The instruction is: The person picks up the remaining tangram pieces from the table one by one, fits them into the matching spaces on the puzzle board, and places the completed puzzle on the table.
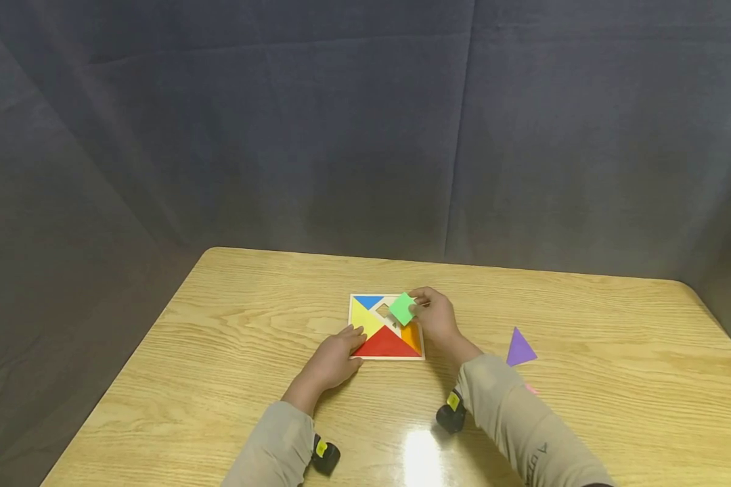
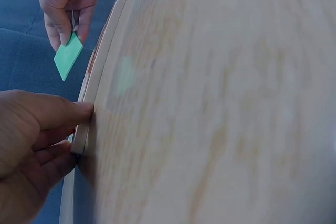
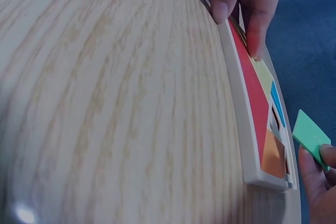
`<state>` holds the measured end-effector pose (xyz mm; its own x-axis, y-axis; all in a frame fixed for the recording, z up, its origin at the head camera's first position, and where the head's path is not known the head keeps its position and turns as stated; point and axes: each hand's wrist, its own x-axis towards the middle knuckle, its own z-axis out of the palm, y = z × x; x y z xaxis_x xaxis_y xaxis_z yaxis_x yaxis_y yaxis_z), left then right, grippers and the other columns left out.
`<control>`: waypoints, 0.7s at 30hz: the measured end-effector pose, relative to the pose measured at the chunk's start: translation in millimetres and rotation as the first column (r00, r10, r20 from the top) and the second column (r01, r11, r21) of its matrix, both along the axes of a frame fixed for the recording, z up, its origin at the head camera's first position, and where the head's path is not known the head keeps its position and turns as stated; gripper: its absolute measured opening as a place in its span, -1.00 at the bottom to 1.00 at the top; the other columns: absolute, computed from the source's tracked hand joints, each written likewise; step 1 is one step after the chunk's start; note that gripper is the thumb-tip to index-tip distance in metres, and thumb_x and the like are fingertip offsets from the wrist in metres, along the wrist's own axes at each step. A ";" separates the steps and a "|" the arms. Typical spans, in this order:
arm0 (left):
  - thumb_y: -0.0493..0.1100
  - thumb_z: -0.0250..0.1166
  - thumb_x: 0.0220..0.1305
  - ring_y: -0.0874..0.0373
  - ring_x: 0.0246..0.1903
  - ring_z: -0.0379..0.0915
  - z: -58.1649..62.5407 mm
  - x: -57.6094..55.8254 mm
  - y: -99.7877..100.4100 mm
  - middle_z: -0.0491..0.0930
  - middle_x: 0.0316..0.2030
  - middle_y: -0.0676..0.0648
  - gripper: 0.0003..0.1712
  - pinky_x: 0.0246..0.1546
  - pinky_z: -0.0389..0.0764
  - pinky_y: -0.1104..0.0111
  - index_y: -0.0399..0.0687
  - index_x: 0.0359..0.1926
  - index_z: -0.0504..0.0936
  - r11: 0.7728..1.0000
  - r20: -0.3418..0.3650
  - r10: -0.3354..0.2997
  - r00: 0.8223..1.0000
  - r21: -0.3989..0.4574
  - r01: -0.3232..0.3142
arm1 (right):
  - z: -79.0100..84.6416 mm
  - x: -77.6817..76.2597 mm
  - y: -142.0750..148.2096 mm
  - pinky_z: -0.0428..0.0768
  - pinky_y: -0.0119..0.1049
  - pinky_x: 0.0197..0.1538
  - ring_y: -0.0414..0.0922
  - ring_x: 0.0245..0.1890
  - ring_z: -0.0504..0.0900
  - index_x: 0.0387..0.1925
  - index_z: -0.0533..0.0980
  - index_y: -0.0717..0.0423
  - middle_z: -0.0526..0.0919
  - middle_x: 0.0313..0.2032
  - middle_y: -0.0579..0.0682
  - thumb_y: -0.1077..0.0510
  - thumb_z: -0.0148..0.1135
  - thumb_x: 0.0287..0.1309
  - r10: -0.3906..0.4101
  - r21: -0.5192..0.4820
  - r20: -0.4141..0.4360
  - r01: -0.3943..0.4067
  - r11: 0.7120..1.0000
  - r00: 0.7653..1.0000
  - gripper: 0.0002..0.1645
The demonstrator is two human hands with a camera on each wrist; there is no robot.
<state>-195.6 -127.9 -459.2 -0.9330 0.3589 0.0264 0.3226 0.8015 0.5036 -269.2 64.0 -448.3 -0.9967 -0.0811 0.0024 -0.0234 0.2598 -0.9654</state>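
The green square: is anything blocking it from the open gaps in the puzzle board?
Nothing visible is. The right hand holds the green square apart from the puzzle board, next to the open gaps in the head view. The left hand grips the near left corner, away from those gaps.

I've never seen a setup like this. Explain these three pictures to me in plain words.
There is no robot here, just a person's two bare hands. The wide picture comes from a camera on the head, looking forward and down; the other two come from cameras worn on the wrists. On the wooden table lies a puzzle tray with blue, yellow, red and orange pieces in it. The left hand holds its near left corner; the right hand holds a green piece raised off it. To the right lies a purple triangle.
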 end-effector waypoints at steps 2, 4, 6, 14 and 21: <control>-0.30 0.16 0.05 0.00 0.19 0.04 0.9 0.2 0.0 0.27 0.14 -0.14 -0.52 0.15 0.14 0.23 -0.32 0.06 0.39 1.000 0.002 0.001 1.000 0.000 -0.001 | -0.4 0.0 -1.1 0.57 -0.21 -0.28 -0.05 -0.39 0.41 -0.18 0.42 0.42 0.40 -0.33 0.20 0.48 0.00 0.01 0.004 0.008 -0.002 -0.004 1.000 1.000 -0.73; -0.30 0.17 0.05 0.00 0.18 0.04 1.6 0.7 -0.2 0.27 0.14 -0.14 -0.52 0.15 0.15 0.23 -0.32 0.06 0.39 1.000 0.002 0.003 1.000 0.002 -0.003 | -0.5 0.3 -2.2 0.57 -0.23 -0.28 -0.05 -0.38 0.41 -0.19 0.42 0.42 0.40 -0.33 0.20 0.48 0.00 0.01 0.005 0.014 -0.001 -0.005 1.000 1.000 -0.74; -0.30 0.17 0.05 0.00 0.18 0.04 2.1 1.2 -0.5 0.27 0.13 -0.14 -0.52 0.15 0.15 0.23 -0.32 0.06 0.39 1.000 -0.001 0.003 1.000 0.004 -0.003 | -0.3 1.0 -3.4 0.57 -0.24 -0.28 -0.04 -0.37 0.41 -0.19 0.43 0.41 0.40 -0.33 0.20 0.48 0.01 0.01 0.004 0.017 0.000 -0.004 1.000 1.000 -0.74; -0.30 0.16 0.05 0.00 0.18 0.06 1.2 2.2 -1.1 0.28 0.13 -0.14 -0.52 0.14 0.16 0.23 -0.32 0.06 0.40 1.000 -0.015 -0.005 1.000 -0.007 0.005 | 0.0 1.5 -8.4 0.57 -0.33 -0.32 -0.05 -0.39 0.43 -0.19 0.43 0.39 0.41 -0.33 0.18 0.45 0.03 0.01 0.000 0.042 -0.004 0.000 0.999 1.000 -0.75; -0.30 0.16 0.04 0.01 0.17 0.07 1.4 3.6 -1.0 0.29 0.12 -0.14 -0.52 0.14 0.16 0.24 -0.31 0.05 0.41 1.000 -0.028 -0.005 1.000 -0.011 0.005 | -0.8 2.1 -12.5 0.56 -0.35 -0.38 -0.03 -0.38 0.44 -0.22 0.45 0.36 0.43 -0.35 0.16 0.45 0.06 -0.01 -0.018 0.083 -0.022 0.020 0.996 1.000 -0.76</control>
